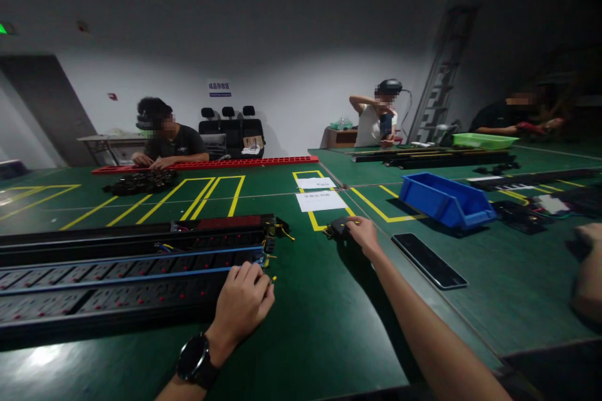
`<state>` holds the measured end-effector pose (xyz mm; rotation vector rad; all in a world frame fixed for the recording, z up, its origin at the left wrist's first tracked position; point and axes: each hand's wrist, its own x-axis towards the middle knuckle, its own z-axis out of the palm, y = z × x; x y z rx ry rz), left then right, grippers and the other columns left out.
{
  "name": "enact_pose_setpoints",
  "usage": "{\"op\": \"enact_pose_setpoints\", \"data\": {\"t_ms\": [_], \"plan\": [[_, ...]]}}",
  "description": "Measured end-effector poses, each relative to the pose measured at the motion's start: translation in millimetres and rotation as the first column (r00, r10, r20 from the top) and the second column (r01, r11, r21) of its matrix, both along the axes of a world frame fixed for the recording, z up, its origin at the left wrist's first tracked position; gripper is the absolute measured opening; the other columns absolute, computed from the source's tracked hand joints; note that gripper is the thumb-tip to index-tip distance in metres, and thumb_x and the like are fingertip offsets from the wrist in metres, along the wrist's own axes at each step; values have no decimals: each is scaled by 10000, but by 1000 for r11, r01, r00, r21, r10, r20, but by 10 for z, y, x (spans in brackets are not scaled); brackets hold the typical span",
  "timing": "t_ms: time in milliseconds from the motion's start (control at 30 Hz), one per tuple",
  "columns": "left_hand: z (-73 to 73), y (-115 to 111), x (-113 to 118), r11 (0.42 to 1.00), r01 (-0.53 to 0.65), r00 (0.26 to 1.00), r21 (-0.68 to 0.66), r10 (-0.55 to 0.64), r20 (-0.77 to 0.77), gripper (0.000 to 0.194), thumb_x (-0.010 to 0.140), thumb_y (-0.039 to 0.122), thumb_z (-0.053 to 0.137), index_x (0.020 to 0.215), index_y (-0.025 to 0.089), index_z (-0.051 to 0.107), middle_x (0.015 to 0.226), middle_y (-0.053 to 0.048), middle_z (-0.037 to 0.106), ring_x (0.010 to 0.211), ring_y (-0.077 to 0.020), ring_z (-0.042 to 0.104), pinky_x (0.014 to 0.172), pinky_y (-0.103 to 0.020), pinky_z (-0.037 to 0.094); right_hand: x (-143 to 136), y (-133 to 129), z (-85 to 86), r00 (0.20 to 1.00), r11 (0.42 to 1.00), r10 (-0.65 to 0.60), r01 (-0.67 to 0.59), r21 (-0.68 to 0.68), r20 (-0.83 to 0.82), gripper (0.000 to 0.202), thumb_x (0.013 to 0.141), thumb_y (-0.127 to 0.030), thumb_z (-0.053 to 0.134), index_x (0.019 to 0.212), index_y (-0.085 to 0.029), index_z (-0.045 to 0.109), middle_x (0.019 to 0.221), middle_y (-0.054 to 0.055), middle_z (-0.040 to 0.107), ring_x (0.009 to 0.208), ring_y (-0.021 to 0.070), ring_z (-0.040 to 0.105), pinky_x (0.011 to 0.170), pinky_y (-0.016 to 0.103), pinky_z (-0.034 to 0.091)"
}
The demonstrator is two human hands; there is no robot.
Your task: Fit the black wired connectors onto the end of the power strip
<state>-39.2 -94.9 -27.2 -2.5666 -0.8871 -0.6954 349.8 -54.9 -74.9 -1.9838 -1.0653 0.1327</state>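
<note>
My left hand, with a black watch on its wrist, rests at the right end of the long black socket strips. Its fingers are curled over the strip end, and what they hold, if anything, is hidden. Short yellow-tipped wires stick out beside them. Farther right, my right hand reaches forward with its fingers pinched on a small black part on the green table, near the yellow tape and white paper labels.
Right of my right arm lie a phone and a blue bin. A red rail and a dark pile of parts lie across the table. Several people are around it; another person's hand is at the right edge.
</note>
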Motion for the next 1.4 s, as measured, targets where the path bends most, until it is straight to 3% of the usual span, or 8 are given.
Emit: {"op": "enact_pose_setpoints", "data": {"t_ms": [200, 600, 767, 867, 967, 1100, 1233, 1400], "plan": [[-16, 2, -6, 1000, -3, 1000, -7, 3, -13, 168, 923, 246, 565, 809, 193, 676, 866, -58, 617, 860, -226, 507, 786, -389, 362, -20, -39, 73, 992, 983, 81, -65, -170, 92, 494, 795, -552, 671, 1012, -119, 766, 945, 151, 750, 863, 267, 692, 675, 293, 445], [5, -12, 4, 1000, 1, 1000, 8, -1, -1, 161, 914, 238, 574, 793, 192, 671, 852, -58, 613, 858, -225, 513, 786, -386, 364, -158, -146, 224, 939, 942, 140, -29, -333, 315, 388, 880, -447, 554, 724, -154, 754, 734, 121, 684, 778, 234, 651, 639, 279, 413], [5, -14, 6, 1000, -9, 1000, 7, 9, -18, 167, 918, 240, 564, 797, 194, 671, 851, -57, 610, 849, -225, 514, 777, -388, 364, -303, -190, 323, 914, 984, 46, 28, -177, 403, 370, 908, -444, 572, 1048, -156, 758, 986, 142, 698, 928, 246, 636, 754, 303, 447], [22, -29, 13, 1000, -16, 1000, 7, 16, -7, 156, 907, 247, 577, 792, 195, 668, 848, -58, 610, 852, -226, 517, 777, -388, 369, -570, -189, 369, 906, 996, 90, -92, -15, 415, 302, 935, -350, 544, 1075, -158, 731, 976, 116, 699, 941, 233, 626, 822, 318, 465], [43, -50, 23, 999, -47, 999, -8, 46, -9, 149, 900, 255, 580, 799, 198, 675, 858, -64, 616, 854, -233, 526, 773, -394, 382, -1001, -196, 349, 871, 929, 304, -361, 80, 386, 224, 926, -247, 547, 1038, -171, 725, 931, 89, 709, 911, 218, 633, 843, 327, 485], [41, -66, 32, 995, -96, 994, -37, 98, 38, 182, 877, 271, 601, 989, 194, 722, 1014, -100, 662, 970, -274, 565, 842, -430, 424, -1591, -238, 244, 735, 731, 615, -667, 142, 287, 237, 938, -199, 554, 1113, -192, 714, 947, 66, 722, 892, 192, 657, 831, 322, 517], [13, -64, 39, 994, -109, 991, -30, 111, 77, 357, 861, 275, 615, 1198, 194, 700, 1284, -134, 640, 1171, -320, 549, 979, -480, 420, -1870, -275, 166, 667, 654, 706, -743, 140, 238, 271, 931, -160, 575, 1162, -192, 712, 990, 70, 725, 918, 187, 668, 865, 330, 525], [-8, -57, 56, 990, -125, 991, -58, 128, 47, 343, 863, 294, 610, 1172, 188, 716, 1260, -135, 670, 1162, -326, 566, 980, -489, 430, -1882, -289, 169, 656, 629, 741, -753, 191, 145, 293, 911, -142, 573, 1168, -184, 706, 977, 67, 717, 883, 181, 672, 834, 321, 537]]}}
